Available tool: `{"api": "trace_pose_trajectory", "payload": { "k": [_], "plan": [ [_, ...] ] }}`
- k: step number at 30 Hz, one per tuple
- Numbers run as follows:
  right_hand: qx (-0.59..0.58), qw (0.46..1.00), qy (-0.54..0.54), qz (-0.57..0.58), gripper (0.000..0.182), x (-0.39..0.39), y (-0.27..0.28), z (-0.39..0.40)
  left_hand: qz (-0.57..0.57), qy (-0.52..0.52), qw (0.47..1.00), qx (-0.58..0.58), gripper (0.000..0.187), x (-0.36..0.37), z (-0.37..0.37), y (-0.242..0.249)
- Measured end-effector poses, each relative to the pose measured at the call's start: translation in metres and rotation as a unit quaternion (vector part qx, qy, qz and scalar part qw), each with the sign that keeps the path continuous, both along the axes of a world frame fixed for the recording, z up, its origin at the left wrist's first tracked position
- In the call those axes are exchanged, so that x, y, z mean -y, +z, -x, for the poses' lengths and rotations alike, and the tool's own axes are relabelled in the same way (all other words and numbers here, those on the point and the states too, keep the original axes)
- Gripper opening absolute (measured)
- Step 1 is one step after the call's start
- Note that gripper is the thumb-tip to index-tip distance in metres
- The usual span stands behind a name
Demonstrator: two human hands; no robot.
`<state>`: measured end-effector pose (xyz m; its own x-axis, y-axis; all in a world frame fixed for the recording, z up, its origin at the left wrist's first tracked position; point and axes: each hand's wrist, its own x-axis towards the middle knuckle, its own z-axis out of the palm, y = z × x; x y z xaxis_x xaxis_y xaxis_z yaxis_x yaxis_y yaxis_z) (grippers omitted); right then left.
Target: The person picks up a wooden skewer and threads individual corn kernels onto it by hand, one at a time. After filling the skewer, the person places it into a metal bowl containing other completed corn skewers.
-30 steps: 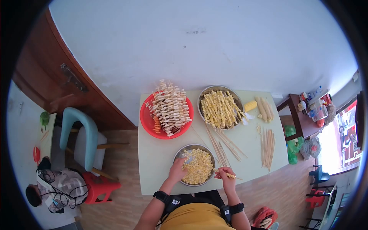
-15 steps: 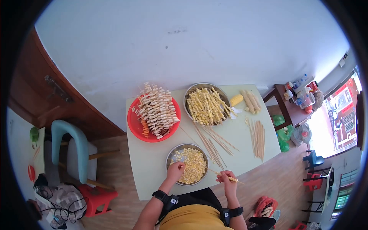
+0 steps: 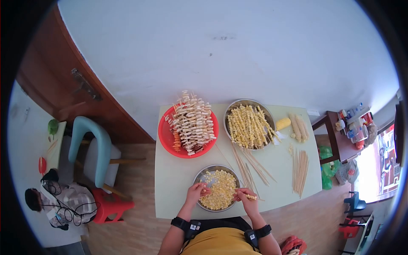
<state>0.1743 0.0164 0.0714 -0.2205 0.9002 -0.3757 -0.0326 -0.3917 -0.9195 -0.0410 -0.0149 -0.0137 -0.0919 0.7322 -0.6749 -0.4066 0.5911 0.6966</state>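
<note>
A steel bowl [image 3: 198,204] of loose corn kernels [image 3: 223,187] stands at the table's near edge. Over its left side, my left hand [image 3: 196,193] has its fingers drawn together; whatever they pinch is too small to make out. My right hand [image 3: 247,199] is closed around a wooden skewer at the bowl's right rim. Several kernels are threaded on this corn skewer [image 3: 251,197], and its bare end sticks out to the right. Behind, a larger steel bowl [image 3: 228,107] holds many finished-looking corn skewers [image 3: 250,125].
A red basin [image 3: 163,138] piled with skewers of pale pieces [image 3: 193,121] stands at the back left. Bare sticks [image 3: 246,165] lie mid-table, with more sticks [image 3: 300,172] at right. A corn cob [image 3: 283,123] and stripped cobs [image 3: 299,127] lie at the back right. A blue chair [image 3: 97,144] stands left.
The view has shifted, so the table sits further right and slightly lower. My right hand has come closer to the kernel bowl with the skewer. My left hand remains at the bowl's left side.
</note>
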Motion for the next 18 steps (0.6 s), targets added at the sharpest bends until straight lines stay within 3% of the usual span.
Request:
{"api": "trace_pose_trajectory", "payload": {
  "k": [6,8,18],
  "plan": [
    [-0.021,0.999,0.033,-0.007,0.016,-0.008,0.006,-0.007,-0.040,0.030,0.999,0.017,0.022,-0.005,-0.010,-0.007],
    [-0.007,0.999,0.038,-0.030,0.016,-0.008,0.009,-0.005,-0.098,-0.008,0.995,-0.022,0.021,-0.005,-0.016,-0.024],
    [0.023,0.993,0.043,-0.108,0.014,0.002,-0.002,-0.003,-0.102,0.028,0.993,-0.045,0.014,0.000,-0.023,-0.026]
  ]
}}
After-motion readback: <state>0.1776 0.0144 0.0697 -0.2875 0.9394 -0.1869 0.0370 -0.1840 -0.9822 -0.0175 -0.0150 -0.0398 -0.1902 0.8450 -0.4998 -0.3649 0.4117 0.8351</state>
